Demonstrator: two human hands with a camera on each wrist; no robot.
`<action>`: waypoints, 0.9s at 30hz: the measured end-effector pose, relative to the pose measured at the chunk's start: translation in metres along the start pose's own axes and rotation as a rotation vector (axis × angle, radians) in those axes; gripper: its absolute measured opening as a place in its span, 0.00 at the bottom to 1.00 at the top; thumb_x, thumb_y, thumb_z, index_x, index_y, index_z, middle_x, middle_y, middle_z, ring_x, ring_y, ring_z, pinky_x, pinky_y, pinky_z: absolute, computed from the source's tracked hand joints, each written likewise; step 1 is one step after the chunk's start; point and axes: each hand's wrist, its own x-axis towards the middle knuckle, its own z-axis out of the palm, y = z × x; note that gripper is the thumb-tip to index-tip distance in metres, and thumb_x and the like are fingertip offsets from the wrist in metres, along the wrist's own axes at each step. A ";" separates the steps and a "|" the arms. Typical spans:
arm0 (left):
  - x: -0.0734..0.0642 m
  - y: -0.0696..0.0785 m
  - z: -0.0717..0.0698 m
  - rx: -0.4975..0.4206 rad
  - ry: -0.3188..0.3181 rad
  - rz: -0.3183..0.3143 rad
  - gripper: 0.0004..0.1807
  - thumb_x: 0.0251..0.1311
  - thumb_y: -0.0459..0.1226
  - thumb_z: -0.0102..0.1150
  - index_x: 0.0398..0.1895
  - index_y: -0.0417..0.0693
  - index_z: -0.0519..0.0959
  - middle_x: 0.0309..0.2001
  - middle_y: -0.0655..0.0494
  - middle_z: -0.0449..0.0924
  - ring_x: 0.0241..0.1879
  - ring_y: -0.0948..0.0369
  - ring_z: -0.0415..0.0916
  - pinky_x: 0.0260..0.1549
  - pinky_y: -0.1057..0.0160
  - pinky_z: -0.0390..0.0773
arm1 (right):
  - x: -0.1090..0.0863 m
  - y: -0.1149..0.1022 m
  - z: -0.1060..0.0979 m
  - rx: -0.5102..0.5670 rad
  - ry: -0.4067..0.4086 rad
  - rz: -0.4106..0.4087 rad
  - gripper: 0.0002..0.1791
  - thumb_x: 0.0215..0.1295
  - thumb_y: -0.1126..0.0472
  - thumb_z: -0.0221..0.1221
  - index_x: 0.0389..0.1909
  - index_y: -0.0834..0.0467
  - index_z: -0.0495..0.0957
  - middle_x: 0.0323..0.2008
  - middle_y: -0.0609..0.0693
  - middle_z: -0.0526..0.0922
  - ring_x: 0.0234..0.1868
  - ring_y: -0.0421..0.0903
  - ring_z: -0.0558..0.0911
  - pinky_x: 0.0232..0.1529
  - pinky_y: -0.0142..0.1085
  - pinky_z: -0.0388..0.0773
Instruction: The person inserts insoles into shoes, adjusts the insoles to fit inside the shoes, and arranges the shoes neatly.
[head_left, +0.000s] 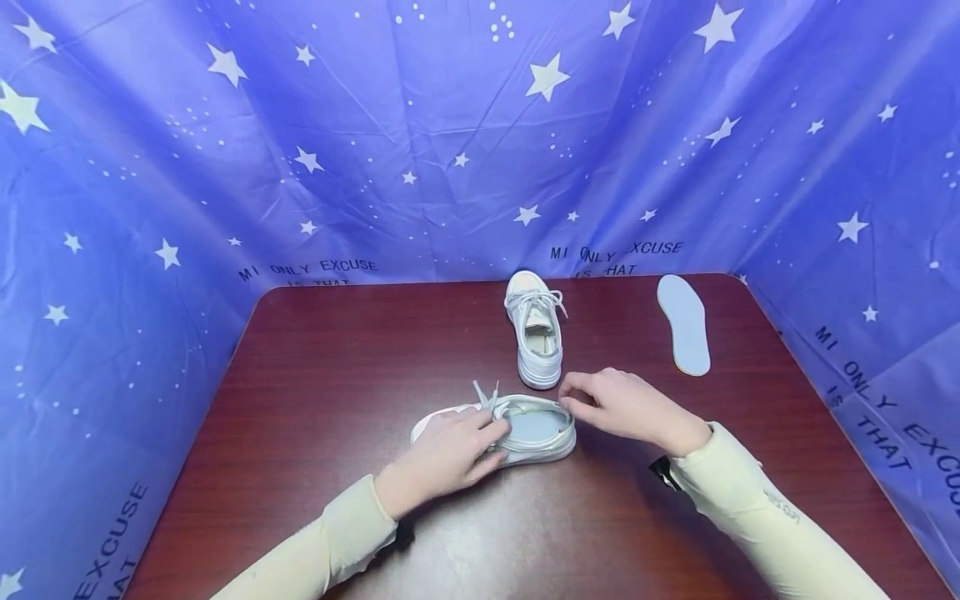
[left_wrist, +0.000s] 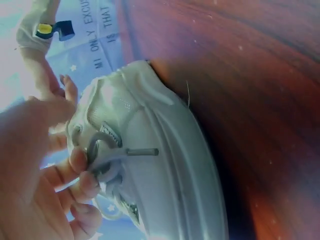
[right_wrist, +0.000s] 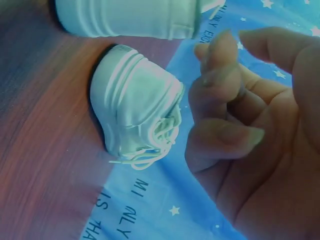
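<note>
A white lace-up sneaker (head_left: 536,450) lies sideways on the table, toe to the left, with a pale insole (head_left: 534,425) showing inside its opening. My left hand (head_left: 450,450) holds this sneaker over its front part. In the left wrist view, the fingertips (left_wrist: 89,184) are bent against the grey laces (left_wrist: 106,162). Beside the heel is my right hand (head_left: 622,406), its fingers loosely curled around nothing. The right wrist view shows a gap between its thumb and fingers. A second white sneaker (head_left: 538,367) stands just behind, toe pointing away.
A loose pale insole (head_left: 686,325) lies at the table's back right. The dark red wooden table (head_left: 330,367) has rounded back corners. Blue star-printed cloth (head_left: 420,125) hangs behind it and on both sides.
</note>
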 end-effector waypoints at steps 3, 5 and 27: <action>0.000 -0.001 0.001 0.008 0.002 0.024 0.09 0.69 0.43 0.64 0.41 0.53 0.74 0.33 0.60 0.74 0.34 0.58 0.80 0.29 0.61 0.78 | 0.001 0.001 0.003 -0.028 0.010 0.034 0.03 0.71 0.55 0.62 0.40 0.46 0.83 0.25 0.31 0.79 0.24 0.33 0.73 0.29 0.36 0.74; 0.000 -0.003 0.001 0.003 0.006 0.043 0.07 0.70 0.40 0.63 0.40 0.53 0.74 0.33 0.59 0.74 0.34 0.57 0.80 0.30 0.61 0.78 | 0.001 0.002 0.004 -0.036 0.011 0.047 0.03 0.71 0.55 0.62 0.39 0.47 0.83 0.25 0.32 0.79 0.25 0.33 0.73 0.29 0.37 0.75; -0.016 -0.058 -0.023 0.038 -0.035 -0.132 0.12 0.57 0.31 0.67 0.41 0.52 0.79 0.41 0.54 0.80 0.46 0.51 0.80 0.52 0.47 0.79 | -0.001 0.012 0.019 -0.024 -0.050 0.097 0.03 0.71 0.55 0.62 0.36 0.47 0.82 0.25 0.34 0.78 0.25 0.34 0.75 0.29 0.40 0.76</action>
